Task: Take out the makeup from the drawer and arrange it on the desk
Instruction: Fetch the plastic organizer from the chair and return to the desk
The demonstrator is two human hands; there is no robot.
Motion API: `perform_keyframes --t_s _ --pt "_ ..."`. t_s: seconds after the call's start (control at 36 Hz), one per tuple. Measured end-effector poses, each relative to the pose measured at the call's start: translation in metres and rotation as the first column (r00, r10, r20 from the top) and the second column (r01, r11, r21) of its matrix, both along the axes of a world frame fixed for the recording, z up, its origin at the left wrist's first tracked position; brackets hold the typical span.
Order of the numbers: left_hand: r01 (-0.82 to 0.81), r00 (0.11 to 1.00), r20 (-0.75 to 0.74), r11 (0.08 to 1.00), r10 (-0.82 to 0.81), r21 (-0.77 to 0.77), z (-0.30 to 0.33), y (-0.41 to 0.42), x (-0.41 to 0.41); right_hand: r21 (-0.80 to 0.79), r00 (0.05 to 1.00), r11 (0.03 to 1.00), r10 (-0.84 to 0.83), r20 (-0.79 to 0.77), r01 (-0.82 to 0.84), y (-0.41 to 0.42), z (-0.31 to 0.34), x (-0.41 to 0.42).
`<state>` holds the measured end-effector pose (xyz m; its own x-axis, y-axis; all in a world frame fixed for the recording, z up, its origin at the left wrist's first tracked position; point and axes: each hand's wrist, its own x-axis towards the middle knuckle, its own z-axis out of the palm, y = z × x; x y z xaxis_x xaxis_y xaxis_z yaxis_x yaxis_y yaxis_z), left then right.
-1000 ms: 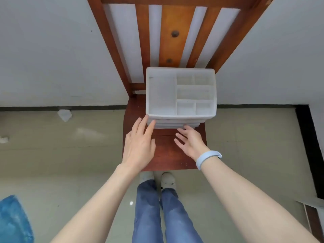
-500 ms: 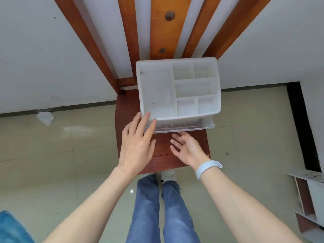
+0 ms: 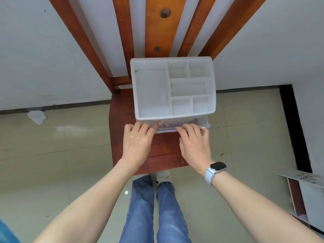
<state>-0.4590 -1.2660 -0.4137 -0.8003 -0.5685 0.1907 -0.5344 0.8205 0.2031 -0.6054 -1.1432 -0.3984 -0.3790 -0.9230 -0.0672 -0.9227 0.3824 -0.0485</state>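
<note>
1. Two hands were on the drawer point(image 3: 182, 126) front: my left hand point(image 3: 137, 142) had its fingers curled over the left end of the front edge, my right hand point(image 3: 193, 143) curled over the right half, both gripping it.
2. That clear drawer stuck out slightly from under the white organizer point(image 3: 173, 88), its long axis running left to right across my hands.
3. Small items showed faintly through the drawer front; I could not tell what makeup they were.
4. I judged the pull must come straight toward me, along the chair seat point(image 3: 121, 130), with both hands about equally near.
5. With the organizer sitting on the seat against the chair back point(image 3: 155, 32), I judged it could slide forward with the drawer.
</note>
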Motion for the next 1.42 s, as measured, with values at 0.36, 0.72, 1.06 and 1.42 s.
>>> perform_keyframes --t_s 0.36,0.72,1.06,1.42 --pt "0.08 0.996 0.04 0.99 -0.085 0.115 0.006 0.051 0.031 0.08 0.989 0.987 0.136 0.054 -0.14 0.044 -0.001 0.005" --pt "0.066 0.989 0.125 0.987 -0.084 0.144 0.003 0.057 0.032 0.19 0.938 0.948 -0.289 0.189 0.254 0.015 -0.008 -0.004" --pt "0.047 0.989 0.13 0.989 -0.065 0.138 0.003 0.058 0.032 0.334 0.926 0.877 -0.376 0.032 0.344 -0.013 -0.026 0.001" --pt "0.025 0.998 0.059 0.983 -0.036 0.18 -0.004 0.06 0.034 0.198 0.557 0.837 -0.497 0.665 0.51 0.025 0.004 0.001"
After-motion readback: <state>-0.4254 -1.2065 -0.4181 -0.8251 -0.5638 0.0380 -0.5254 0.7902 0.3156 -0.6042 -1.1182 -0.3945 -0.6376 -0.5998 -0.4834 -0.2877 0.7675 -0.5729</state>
